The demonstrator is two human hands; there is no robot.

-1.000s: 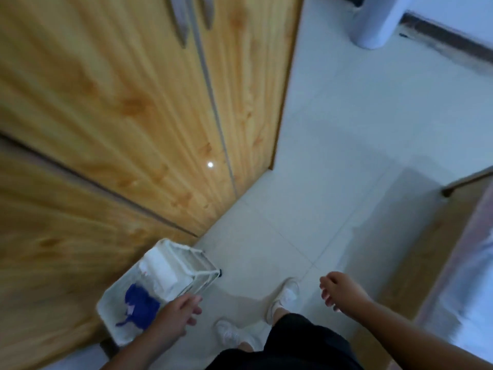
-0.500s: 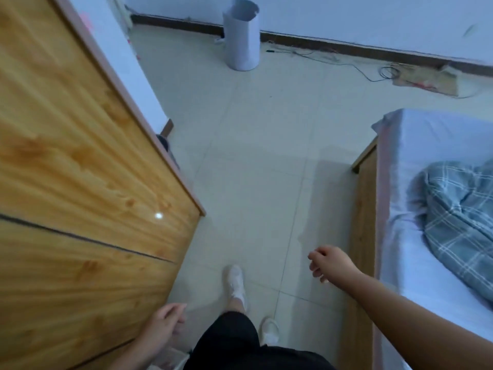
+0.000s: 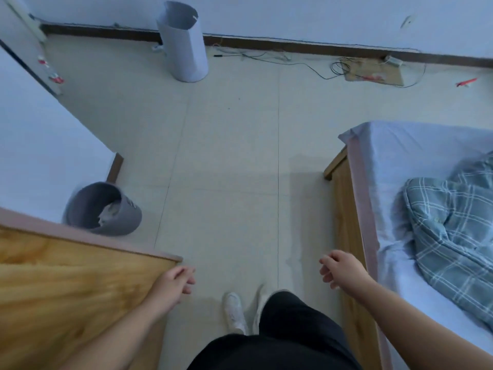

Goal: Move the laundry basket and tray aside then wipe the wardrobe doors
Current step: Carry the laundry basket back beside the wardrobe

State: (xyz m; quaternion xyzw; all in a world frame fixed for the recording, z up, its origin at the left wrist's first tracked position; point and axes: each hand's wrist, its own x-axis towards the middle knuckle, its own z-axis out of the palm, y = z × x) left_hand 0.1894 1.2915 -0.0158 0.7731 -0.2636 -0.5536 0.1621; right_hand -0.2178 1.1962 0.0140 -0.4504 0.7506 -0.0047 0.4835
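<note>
1. A person stands on a pale tiled floor (image 3: 226, 156), in the gap between a honey-coloured wooden wardrobe (image 3: 66, 289) at their left and a wood-framed bed with a pale blue sheet (image 3: 400, 161) at their right.
2. The left hand (image 3: 173, 283) hangs just beside the wardrobe's corner, fingers loosely curled round nothing. The right hand (image 3: 341, 271), near the bed frame, is equally slack and empty.
3. A round grey plastic laundry basket (image 3: 128, 217), with something white inside, sits on the floor past the wardrobe's end, near the wall. The tray is out of view.
4. Neither hand carries a cloth, so the wiping probably cannot begin yet.
5. The passage looks tight, so a swinging left hand could strike the wardrobe's corner. A careless step could tip the light basket. The thin black cables (image 3: 306, 64) trailing along the far skirting could snag a foot.
</note>
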